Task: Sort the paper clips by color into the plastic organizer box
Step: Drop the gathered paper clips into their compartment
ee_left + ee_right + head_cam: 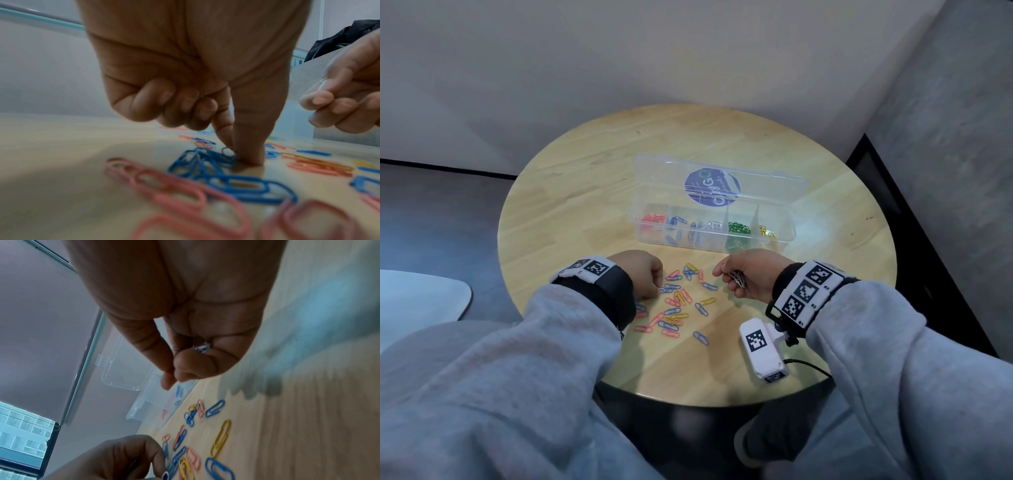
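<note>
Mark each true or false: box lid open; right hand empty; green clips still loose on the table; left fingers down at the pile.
1. The box lid is open. True.
2. The right hand is empty. False: it holds a bunch of silver clips.
3. Green clips lie loose on the table. False: green shows only in the box.
4. The left hand has fingertips down at the pile. True.

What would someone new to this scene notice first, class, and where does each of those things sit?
First, the scatter of loose paper clips, red, blue and yellow, on the round wooden table between the hands. Behind it stands the clear organizer box, lid open, with clips already sorted by color in its compartments. The left hand pinches at a clip in the pile, while the right hand holds a bunch of silver clips.
</note>
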Available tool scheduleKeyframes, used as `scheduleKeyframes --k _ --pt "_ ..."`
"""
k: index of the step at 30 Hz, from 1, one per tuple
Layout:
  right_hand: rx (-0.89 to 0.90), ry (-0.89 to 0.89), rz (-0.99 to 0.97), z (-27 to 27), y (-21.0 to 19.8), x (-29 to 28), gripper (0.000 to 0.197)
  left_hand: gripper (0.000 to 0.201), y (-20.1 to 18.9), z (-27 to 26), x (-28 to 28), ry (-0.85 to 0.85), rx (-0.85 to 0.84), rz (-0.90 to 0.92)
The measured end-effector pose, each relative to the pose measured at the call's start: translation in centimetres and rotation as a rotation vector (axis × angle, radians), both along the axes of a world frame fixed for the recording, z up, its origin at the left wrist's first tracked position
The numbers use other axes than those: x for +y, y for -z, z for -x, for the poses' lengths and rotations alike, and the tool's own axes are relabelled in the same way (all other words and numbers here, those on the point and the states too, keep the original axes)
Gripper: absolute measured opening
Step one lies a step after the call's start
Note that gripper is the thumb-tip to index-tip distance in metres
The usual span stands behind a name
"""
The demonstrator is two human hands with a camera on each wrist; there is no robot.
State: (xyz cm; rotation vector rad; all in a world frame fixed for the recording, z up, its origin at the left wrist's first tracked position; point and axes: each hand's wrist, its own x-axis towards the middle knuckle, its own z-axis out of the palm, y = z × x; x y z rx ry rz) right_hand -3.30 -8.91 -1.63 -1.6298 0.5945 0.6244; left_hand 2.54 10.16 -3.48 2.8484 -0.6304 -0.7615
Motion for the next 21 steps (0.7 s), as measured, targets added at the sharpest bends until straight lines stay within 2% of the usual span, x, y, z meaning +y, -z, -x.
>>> scheduleKeyframes --k 6,12,16,21 --pt "-0.005 0.018 -0.018 0.2 0.0 -0.2 0.027 0.017 0.0 -0.1 0.5 -0.060 0.001 0.052" --pt "-0.003 0.017 -0.084 0.3 -0.3 -0.7 0.023 0.014 -0.9 -0.2 1.0 -0.146 0.108 0.181" --pt "0.002 0.017 -0.156 0.2 -0.7 -0.7 0.029 0.022 -2.3 -0.4 0.7 -0.324 0.285 0.424" --pt "-0.099 0.085 -0.240 -1.1 -2.3 -0.9 0.036 0.030 -4.0 -0.7 -0.3 -0.551 0.437 0.784"
